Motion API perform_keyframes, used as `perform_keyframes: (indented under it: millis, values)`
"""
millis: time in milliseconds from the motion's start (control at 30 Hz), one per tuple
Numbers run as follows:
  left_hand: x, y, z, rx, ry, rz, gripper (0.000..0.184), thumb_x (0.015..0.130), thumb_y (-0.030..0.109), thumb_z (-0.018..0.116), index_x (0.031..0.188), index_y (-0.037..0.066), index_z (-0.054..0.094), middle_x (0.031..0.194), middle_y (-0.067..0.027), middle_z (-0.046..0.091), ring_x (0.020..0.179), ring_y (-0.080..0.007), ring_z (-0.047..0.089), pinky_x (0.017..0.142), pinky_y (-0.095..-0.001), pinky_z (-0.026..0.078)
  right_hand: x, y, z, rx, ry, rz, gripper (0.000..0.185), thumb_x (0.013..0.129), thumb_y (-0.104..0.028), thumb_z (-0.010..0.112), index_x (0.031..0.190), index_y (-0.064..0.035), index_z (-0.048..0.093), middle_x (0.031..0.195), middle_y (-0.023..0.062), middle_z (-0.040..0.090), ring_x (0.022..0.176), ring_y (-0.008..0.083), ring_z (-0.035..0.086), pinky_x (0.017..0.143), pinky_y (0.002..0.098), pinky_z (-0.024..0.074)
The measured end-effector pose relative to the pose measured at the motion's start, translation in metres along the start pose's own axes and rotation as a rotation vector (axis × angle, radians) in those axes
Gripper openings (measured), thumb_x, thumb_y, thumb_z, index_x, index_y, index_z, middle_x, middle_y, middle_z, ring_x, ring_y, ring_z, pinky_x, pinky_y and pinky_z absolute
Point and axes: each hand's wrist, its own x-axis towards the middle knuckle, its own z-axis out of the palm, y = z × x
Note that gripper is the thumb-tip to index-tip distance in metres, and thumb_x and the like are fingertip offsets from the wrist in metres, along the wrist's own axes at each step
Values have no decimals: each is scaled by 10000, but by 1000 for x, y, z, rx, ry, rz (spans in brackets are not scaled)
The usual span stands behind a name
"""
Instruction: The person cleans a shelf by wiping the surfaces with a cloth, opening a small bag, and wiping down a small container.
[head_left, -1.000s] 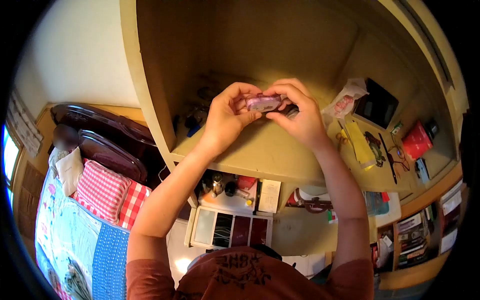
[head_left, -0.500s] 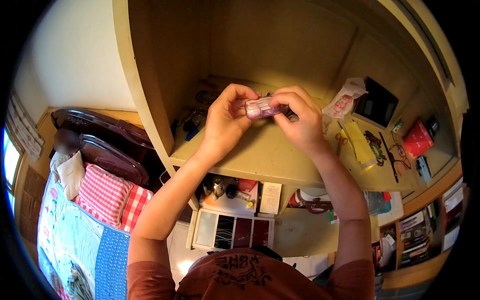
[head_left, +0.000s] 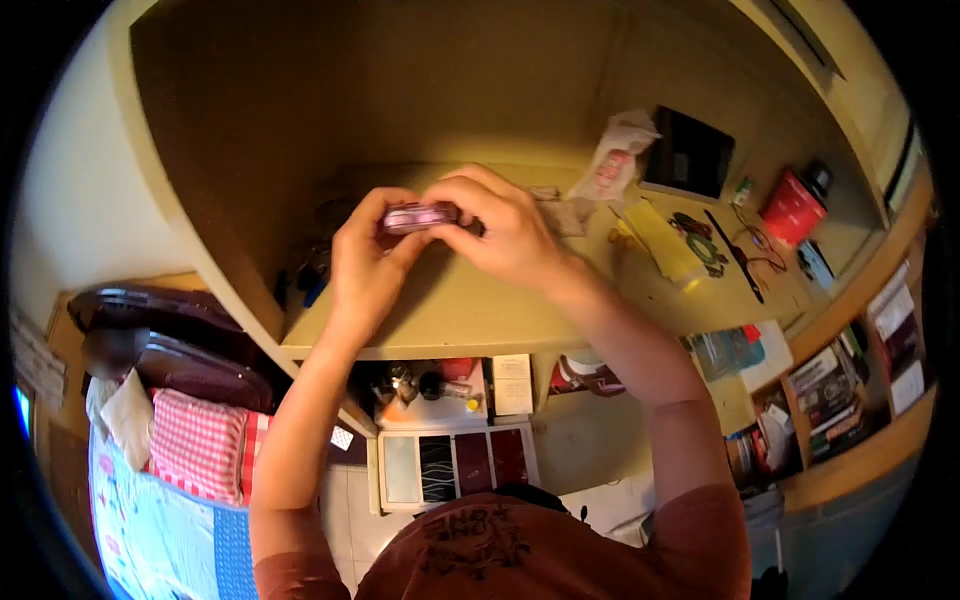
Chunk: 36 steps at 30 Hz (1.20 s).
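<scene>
Above the cabinet shelf (head_left: 520,315), both hands grip a small rounded case (head_left: 418,217), clear with a purple-pink tint. Its contents are too small to make out. My left hand (head_left: 368,262) has thumb and fingers closed on the left end of the case. At the right end, my right hand (head_left: 505,228) pinches it, its fingers covering that side. Beyond the right hand lie a crumpled plastic bag with red print (head_left: 612,172) and a dark tablet-like panel (head_left: 690,152) leaning on the back wall.
On the shelf's right lie a yellow sheet (head_left: 660,245), green cord (head_left: 700,243), a dark stick (head_left: 735,257), glasses (head_left: 765,250) and a red container (head_left: 793,208). Small dark items and a blue object (head_left: 316,291) sit left. Books (head_left: 835,385) stand lower right; a bed (head_left: 165,535) is lower left.
My view has turned right, so the shelf and its items appear further left. The case, still between both hands, is tilted to show its narrow edge.
</scene>
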Motion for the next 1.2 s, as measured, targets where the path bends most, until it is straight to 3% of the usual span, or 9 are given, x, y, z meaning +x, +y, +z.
perform_keyframes:
  millis: [200,267,433,500,600,700,933,1033,1200]
  values:
    - [2,-1,1,-235,-89,-93,366,961,8,690,1299,8,549,1148,-108,683,958,-175,694,813,-294,602,-1,6,-7,71,-38,114,200,895,-45,749,1078,-18,673,938,61,669,771,127,648,668,253,520]
    - [4,4,-2,-425,-159,-156,485,955,-15,677,1400,-3,484,1196,-134,671,954,-205,711,802,-317,621,-5,21,8,615,21,431,183,908,-60,749,1050,4,654,913,75,690,752,145,663,635,283,530]
    - [5,4,0,-448,-124,-118,510,920,-41,701,1379,3,483,1195,-128,660,949,-201,702,799,-311,621,-1,28,1,797,-22,619,200,965,-119,720,1097,21,668,933,117,726,739,144,693,565,248,555]
    - [6,1,-3,-469,-177,-153,475,916,-30,713,1330,14,484,1157,-114,665,959,-200,699,796,-311,615,0,29,-3,772,-98,677,219,993,-153,694,1144,6,685,944,99,729,789,142,699,589,246,559]
    - [4,0,0,-414,-97,-105,473,917,-21,716,1325,25,482,1142,-107,676,971,-208,701,801,-322,610,4,41,-22,-23,-100,582,407,986,-348,656,1260,-49,694,1112,172,730,991,345,708,916,437,568]
    - [7,-3,-4,-462,-127,-152,476,916,-11,720,1328,32,486,1147,-107,680,1004,-216,699,818,-336,608,-11,46,-39,-553,-314,513,481,935,-418,672,1319,-128,692,1319,242,639,1191,388,632,1046,461,489]
    - [11,-5,-6,-518,-201,-237,521,923,13,725,1381,40,478,1211,-117,673,1101,-242,688,859,-358,612,-19,81,-27,-340,-512,583,566,832,-369,784,1270,-21,697,1256,212,681,1216,357,621,1033,420,481]
    - [12,-5,-8,-670,-234,-312,526,932,35,723,1395,43,474,1263,-132,657,1180,-290,671,921,-413,621,6,37,-44,-19,-329,950,487,834,-285,779,1203,23,701,1212,175,689,1171,329,637,1002,380,491]
    - [12,-7,-11,-815,-312,-338,488,950,42,699,1386,36,479,1294,-152,638,1221,-334,648,969,-499,619,3,46,-42,59,28,251,349,832,-202,783,1083,16,678,1086,126,677,1054,262,657,959,361,498]
